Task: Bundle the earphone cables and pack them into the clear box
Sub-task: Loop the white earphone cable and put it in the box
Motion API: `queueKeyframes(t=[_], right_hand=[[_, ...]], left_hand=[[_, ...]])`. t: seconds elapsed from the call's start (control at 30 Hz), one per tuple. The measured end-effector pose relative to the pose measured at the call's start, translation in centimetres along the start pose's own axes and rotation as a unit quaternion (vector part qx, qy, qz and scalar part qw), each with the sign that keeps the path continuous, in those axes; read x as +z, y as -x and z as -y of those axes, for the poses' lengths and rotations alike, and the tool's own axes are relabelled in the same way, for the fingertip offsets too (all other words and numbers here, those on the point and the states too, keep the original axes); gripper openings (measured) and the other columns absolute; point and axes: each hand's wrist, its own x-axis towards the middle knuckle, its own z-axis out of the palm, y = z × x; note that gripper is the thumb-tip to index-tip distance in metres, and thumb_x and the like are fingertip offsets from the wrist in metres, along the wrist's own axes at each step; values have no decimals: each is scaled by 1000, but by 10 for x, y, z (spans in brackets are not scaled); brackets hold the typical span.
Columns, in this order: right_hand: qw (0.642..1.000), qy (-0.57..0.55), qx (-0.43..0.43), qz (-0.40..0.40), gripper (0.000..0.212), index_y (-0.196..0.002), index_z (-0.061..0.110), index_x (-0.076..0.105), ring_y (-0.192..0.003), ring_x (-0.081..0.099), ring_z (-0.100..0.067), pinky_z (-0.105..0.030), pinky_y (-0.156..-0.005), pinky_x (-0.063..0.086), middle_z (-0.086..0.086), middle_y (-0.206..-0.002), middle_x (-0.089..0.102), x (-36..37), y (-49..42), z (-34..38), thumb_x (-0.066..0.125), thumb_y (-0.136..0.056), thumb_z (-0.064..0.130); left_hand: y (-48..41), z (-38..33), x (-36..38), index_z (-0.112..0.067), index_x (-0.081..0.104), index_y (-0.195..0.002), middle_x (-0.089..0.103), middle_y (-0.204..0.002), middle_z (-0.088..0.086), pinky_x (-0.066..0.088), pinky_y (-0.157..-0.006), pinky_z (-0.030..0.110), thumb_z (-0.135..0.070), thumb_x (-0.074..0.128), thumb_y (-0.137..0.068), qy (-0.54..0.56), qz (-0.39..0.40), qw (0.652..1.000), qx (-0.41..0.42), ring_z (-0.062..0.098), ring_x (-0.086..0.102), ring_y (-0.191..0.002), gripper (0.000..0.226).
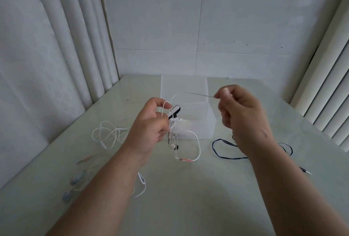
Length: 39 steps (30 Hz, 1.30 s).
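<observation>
Pale green table (188, 198) bearing the clear box (205, 126) at its far middle, our landmark throughout. Before the box's left front corner, the left hand (151, 128) grips the white earphone cable (198, 141), its fingers (167, 106) curled with a turn of cable looped over them. Before the box's right side, the right hand (243, 116) pinches the free run of the same cable between thumb and forefinger, drawn almost level across the box. The remainder hangs from the left hand to the table just in front of the box, ending in the earbuds (172, 146) and a pinkish inline remote (186, 159).

We judge the step to be winding this cable into a bundle. To do it well, we lay each turn beside the last on the left fingers, feed from the right hand under light, even tension, and save a short tail for the closing wrap. A hard pull could knot the hanging loop or drag the earbuds.

Waiting: a second white cable (105, 133) left of the box, a dark blue cable (224, 152) to its right, pastel earphones (75, 179) far to its left, nearer us. A black-and-white item (174, 112) sits at the box's left front corner, seemingly inside; we cannot identify it.
</observation>
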Motion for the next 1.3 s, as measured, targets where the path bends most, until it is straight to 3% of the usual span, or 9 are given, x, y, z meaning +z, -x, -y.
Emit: queueKeyframes(t=[0.17, 0.23, 0.37, 0.57, 0.73, 0.9, 1.0, 1.1, 1.3], right_hand=[[979, -199, 29, -22, 29, -48, 14, 48, -54, 20, -18, -34, -52, 13, 0, -53, 38, -6, -1, 4, 52, -77, 16], [977, -212, 30, -20, 31, -47, 15, 59, -57, 25, -17, -33, -55, 17, -5, -59, 43, -6, -1, 3, 43, -73, 12], [988, -152, 27, 13, 47, -87, 14, 77, -61, 44, -14, -28, -60, 35, -4, -80, 70, -2, 0, 0, 36, -85, -10], [986, -108, 64, 112, 26, -113, 11, 52, -68, 64, -18, -28, -69, 55, -13, -108, 71, 8, 3, -3, 45, -96, -8], [993, 15, 37, 111, 18, -91, 12, 69, -56, 57, -10, -19, -57, 50, 7, -87, 76, 9, 6, -2, 56, -94, 0], [976, 207, 37, 54, 17, -82, 24, 75, -44, 43, 0, -11, -46, 35, 22, -44, 54, -3, 1, -2, 62, -90, 17], [954, 292, 64, 8, 15, -86, 19, 76, -48, 48, 0, -15, -48, 33, 20, -47, 54, -7, -4, -8, 62, -89, 15], [951, 305, 28, -41, 16, -88, 22, 75, -68, 54, -4, -10, -56, 35, 18, -74, 61, -2, -2, -7, 63, -86, 10], [989, 147, 21, -10, 17, -73, 23, 73, -53, 50, -4, -11, -53, 39, 7, -61, 59, 12, 8, 0, 73, -77, 6]], left_hand=[[-1, 1, -1, -14, 53, -99, 32, -55, 1, 14, -48, 28, -3, 44, -55, 1, 3, 1000, -8, 12, 21, -47, 46], [-1, 2, -1, -15, 54, -100, 30, -57, 3, 14, -48, 29, -3, 45, -55, 2, 3, 1000, -8, 13, 21, -47, 47], [-1, 1, -1, -18, 58, -101, 28, -58, 7, 16, -45, 25, -3, 45, -55, 1, 9, 1000, -5, 13, 21, -45, 50], [-1, 1, 1, -23, 62, -102, 30, -60, 8, 16, -46, 26, -4, 47, -56, -10, 20, 1000, -5, 14, 22, -46, 52], [-1, 0, 1, -23, 61, -104, 33, -57, 6, 15, -47, 28, -4, 49, -56, -10, 27, 1000, -7, 14, 21, -46, 53], [0, -1, 0, -23, 61, -105, 32, -60, 8, 15, -47, 28, -5, 49, -56, -13, 24, 1000, -5, 14, 22, -47, 54], [0, -1, 0, -22, 61, -106, 31, -63, 11, 15, -47, 29, -5, 49, -56, -15, 27, 1000, -3, 14, 21, -48, 54], [0, -2, 0, -24, 61, -105, 32, -66, 14, 15, -47, 28, -5, 50, -57, -19, 27, 999, -3, 16, 21, -49, 53], [-1, 0, 1, -26, 64, -106, 36, -59, 9, 23, -43, 22, -8, 53, -59, -50, 35, 998, -8, 13, 27, -46, 52]])
